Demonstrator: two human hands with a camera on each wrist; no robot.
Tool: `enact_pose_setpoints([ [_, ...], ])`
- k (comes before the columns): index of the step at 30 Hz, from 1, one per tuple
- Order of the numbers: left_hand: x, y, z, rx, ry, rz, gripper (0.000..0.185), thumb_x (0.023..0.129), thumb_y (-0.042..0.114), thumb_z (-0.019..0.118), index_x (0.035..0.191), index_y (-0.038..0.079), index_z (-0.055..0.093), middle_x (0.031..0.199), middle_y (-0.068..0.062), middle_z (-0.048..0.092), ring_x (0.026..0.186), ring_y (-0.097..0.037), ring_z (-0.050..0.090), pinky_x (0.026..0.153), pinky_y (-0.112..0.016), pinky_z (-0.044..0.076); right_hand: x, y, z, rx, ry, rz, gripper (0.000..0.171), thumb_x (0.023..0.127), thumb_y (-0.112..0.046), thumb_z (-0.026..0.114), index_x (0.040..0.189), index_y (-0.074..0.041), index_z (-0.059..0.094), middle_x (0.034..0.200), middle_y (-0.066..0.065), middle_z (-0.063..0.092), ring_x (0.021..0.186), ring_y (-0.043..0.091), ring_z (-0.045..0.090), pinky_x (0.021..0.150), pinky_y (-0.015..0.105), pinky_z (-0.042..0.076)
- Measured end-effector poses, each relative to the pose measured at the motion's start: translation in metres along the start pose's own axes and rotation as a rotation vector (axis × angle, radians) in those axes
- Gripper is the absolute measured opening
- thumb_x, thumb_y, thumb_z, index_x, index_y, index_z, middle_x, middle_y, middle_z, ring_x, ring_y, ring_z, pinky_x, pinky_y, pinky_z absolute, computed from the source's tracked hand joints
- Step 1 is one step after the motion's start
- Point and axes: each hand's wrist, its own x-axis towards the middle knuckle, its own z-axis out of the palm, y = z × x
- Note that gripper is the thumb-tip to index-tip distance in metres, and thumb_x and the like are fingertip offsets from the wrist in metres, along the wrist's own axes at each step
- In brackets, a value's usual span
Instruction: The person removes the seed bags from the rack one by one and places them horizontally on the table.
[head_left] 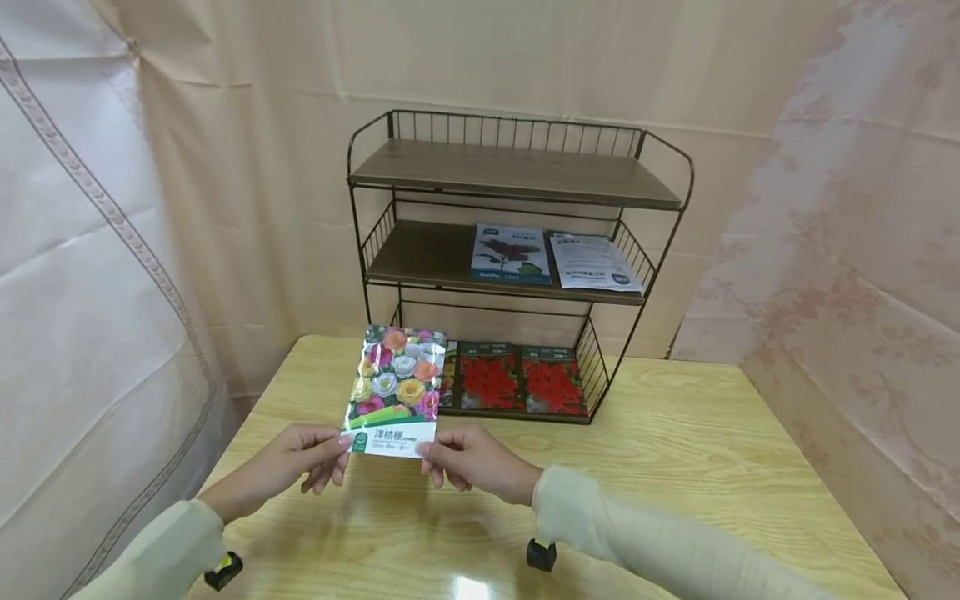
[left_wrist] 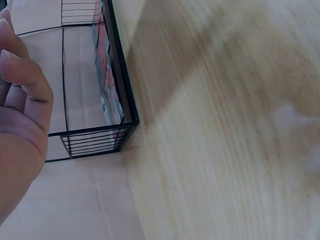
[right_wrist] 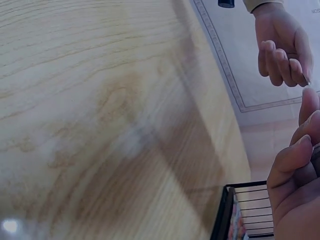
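A seed packet (head_left: 397, 392) printed with many-coloured flowers is held up in front of the rack's left end, its picture side facing me. My left hand (head_left: 311, 457) pinches its lower left corner between thumb and fingers. At the lower right corner, my right hand (head_left: 476, 462) pinches it the same way. The left wrist view shows part of the left hand (left_wrist: 25, 107) at its edge, and the packet is out of sight there. Both the right hand (right_wrist: 300, 190) and the left hand (right_wrist: 283, 47) appear in the right wrist view.
A three-tier wire rack (head_left: 517, 179) stands at the table's back. Its middle shelf holds a dark-flower packet (head_left: 510, 254) and a white text-covered packet (head_left: 596, 261). On the bottom shelf lie red-flower packets (head_left: 489, 379) and another partly hidden one. Cloth hangs around the wooden table (head_left: 675, 467).
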Motion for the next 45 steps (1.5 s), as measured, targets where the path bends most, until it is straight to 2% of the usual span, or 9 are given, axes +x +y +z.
enact_pose_setpoints([
  [4,-0.001,-0.003,0.001,-0.004,0.002,-0.017,0.047,0.112,0.031,0.045,0.094,-0.009,0.062,0.082,-0.010,0.068,0.059,-0.008,0.057,0.053,-0.023,0.047,0.000,0.005,0.002,-0.017,0.006,-0.001,0.046,0.106,-0.037,0.059,0.097,0.007,0.069,0.072,0.002,0.066,0.051,0.008,0.043,0.048,0.022,0.037],
  [9,-0.002,-0.004,0.004,0.002,-0.008,-0.034,0.045,0.112,0.032,0.045,0.092,-0.003,0.064,0.081,-0.010,0.068,0.059,-0.009,0.057,0.053,-0.024,0.048,0.000,0.010,0.004,-0.026,0.011,-0.012,0.044,0.107,-0.035,0.058,0.095,0.006,0.070,0.070,0.001,0.066,0.050,0.007,0.043,0.046,0.023,0.036],
  [14,-0.004,-0.008,0.007,0.003,-0.014,-0.065,0.046,0.112,0.034,0.046,0.092,-0.004,0.063,0.080,-0.017,0.067,0.059,-0.009,0.056,0.054,-0.025,0.048,-0.001,0.017,0.007,0.008,-0.007,0.002,0.041,0.107,-0.035,0.058,0.093,0.002,0.071,0.071,0.001,0.066,0.050,0.007,0.042,0.048,0.024,0.036],
  [16,-0.005,-0.010,0.007,-0.002,-0.022,-0.066,0.047,0.112,0.034,0.045,0.093,-0.005,0.063,0.080,-0.019,0.066,0.059,-0.009,0.056,0.054,-0.025,0.047,-0.001,0.019,0.008,0.016,-0.012,0.009,0.043,0.106,-0.035,0.058,0.094,0.005,0.070,0.071,0.000,0.066,0.050,0.007,0.042,0.047,0.024,0.035],
  [22,-0.008,-0.016,0.009,-0.032,-0.038,-0.063,0.049,0.112,0.032,0.044,0.097,-0.012,0.060,0.084,-0.012,0.068,0.060,-0.008,0.057,0.054,-0.023,0.047,-0.002,0.022,0.012,0.041,-0.024,0.009,0.045,0.107,-0.033,0.059,0.097,0.011,0.067,0.070,0.001,0.065,0.049,0.006,0.041,0.046,0.024,0.033],
  [29,-0.010,-0.022,0.011,-0.043,-0.001,-0.084,0.045,0.111,0.033,0.047,0.093,-0.005,0.064,0.080,-0.006,0.068,0.059,-0.007,0.057,0.053,-0.022,0.046,0.001,0.026,0.016,0.082,-0.025,0.028,0.037,0.106,-0.032,0.060,0.091,0.000,0.071,0.070,0.000,0.066,0.048,0.006,0.041,0.046,0.024,0.033],
  [34,-0.014,-0.026,0.012,-0.062,0.013,-0.092,0.046,0.111,0.032,0.049,0.095,-0.009,0.062,0.079,-0.005,0.067,0.060,-0.007,0.055,0.053,-0.021,0.045,0.004,0.030,0.022,0.103,-0.025,0.039,0.038,0.105,-0.033,0.061,0.091,0.001,0.071,0.070,0.001,0.067,0.048,0.006,0.041,0.045,0.021,0.033],
  [39,-0.020,-0.030,0.011,-0.065,0.008,-0.102,0.045,0.111,0.031,0.047,0.095,-0.007,0.062,0.079,-0.005,0.066,0.060,-0.006,0.052,0.053,-0.022,0.046,0.007,0.037,0.028,0.123,-0.015,0.046,0.041,0.105,-0.033,0.062,0.093,0.006,0.071,0.068,0.000,0.066,0.047,0.005,0.041,0.045,0.022,0.033],
  [45,-0.027,-0.037,0.010,-0.071,0.010,-0.114,0.045,0.112,0.030,0.046,0.096,-0.010,0.061,0.080,-0.008,0.067,0.059,-0.007,0.053,0.052,-0.021,0.045,0.009,0.042,0.037,0.124,-0.004,0.049,0.037,0.104,-0.033,0.062,0.090,0.000,0.073,0.067,0.000,0.065,0.047,0.005,0.041,0.045,0.022,0.032],
])
